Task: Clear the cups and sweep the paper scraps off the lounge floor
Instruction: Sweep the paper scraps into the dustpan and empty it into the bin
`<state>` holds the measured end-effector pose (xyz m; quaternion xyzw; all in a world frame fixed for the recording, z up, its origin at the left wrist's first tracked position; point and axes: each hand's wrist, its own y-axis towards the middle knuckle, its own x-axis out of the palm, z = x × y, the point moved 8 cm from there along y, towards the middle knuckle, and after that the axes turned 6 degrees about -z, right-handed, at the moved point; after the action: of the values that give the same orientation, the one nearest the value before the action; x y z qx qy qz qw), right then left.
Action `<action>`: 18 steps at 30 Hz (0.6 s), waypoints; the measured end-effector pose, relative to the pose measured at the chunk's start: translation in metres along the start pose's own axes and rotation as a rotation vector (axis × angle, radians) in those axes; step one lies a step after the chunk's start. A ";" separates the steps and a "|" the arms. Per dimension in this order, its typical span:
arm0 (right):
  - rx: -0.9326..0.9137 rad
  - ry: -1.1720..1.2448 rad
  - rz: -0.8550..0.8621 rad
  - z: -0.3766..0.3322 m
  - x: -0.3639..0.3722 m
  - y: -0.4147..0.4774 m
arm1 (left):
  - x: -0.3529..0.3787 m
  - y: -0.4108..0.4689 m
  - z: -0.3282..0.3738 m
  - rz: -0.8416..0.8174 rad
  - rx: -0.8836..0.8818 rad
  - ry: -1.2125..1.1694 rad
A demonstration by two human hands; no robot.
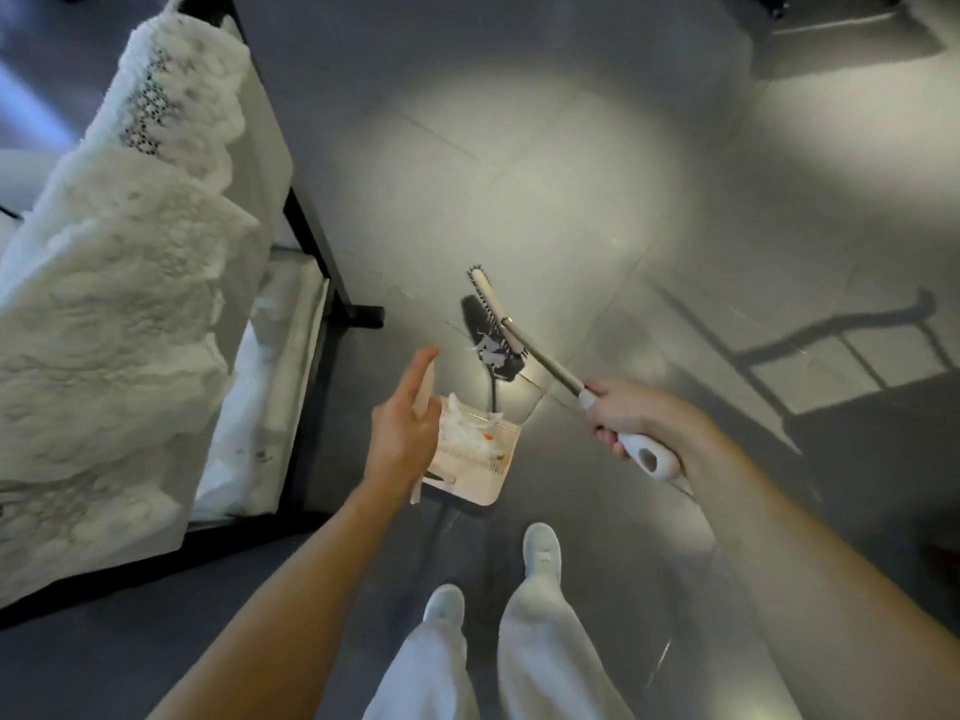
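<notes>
Right hand point(618, 415) grasps the white long-handled broom point(548, 365) above white paper scraps point(489, 350). Left hand point(405, 428) is released, fingers straight, beside the cream plastic dustpan point(485, 480).

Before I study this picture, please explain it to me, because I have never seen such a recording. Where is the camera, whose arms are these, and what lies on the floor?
There is no machine here. A person wears one camera on the head, and it looks down, so you see their own arms, trousers and shoes. The right hand grips a broom by its handle. The left hand is open beside a dustpan, which stands on the floor and holds paper scraps. By the broom head lie more scraps. At the left stands a table under a lace cloth.
</notes>
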<state>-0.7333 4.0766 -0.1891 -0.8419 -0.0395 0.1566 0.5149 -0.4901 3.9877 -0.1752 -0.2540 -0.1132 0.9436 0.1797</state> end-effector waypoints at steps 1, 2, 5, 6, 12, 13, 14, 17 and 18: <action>0.000 -0.083 -0.002 -0.005 -0.006 0.012 | 0.002 0.003 0.002 0.010 0.007 -0.006; 0.005 -0.143 -0.010 -0.008 -0.012 0.024 | 0.004 0.006 0.005 0.019 0.018 -0.006; 0.045 -0.225 -0.077 -0.008 -0.022 0.049 | 0.007 0.015 0.011 0.060 0.013 0.031; 0.064 -0.228 -0.111 -0.004 -0.022 0.053 | 0.007 0.018 0.012 0.072 0.008 0.059; 0.207 -0.279 -0.351 0.036 -0.028 0.017 | 0.012 0.020 0.018 0.130 -0.032 0.102; 0.221 -0.271 -0.371 0.042 -0.031 0.005 | 0.012 0.018 0.019 0.126 -0.034 0.097; 0.226 -0.261 -0.380 0.047 -0.034 -0.006 | 0.011 0.014 0.021 0.124 -0.027 0.091; 0.203 -0.229 -0.380 0.054 -0.035 -0.034 | 0.004 -0.005 0.017 0.141 -0.031 0.074; 0.189 -0.223 -0.374 0.054 -0.032 -0.041 | 0.001 -0.013 0.013 0.143 -0.043 0.069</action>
<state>-0.7762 4.1347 -0.1681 -0.7456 -0.2365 0.1534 0.6038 -0.4941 3.9987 -0.1606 -0.2974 -0.1086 0.9421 0.1102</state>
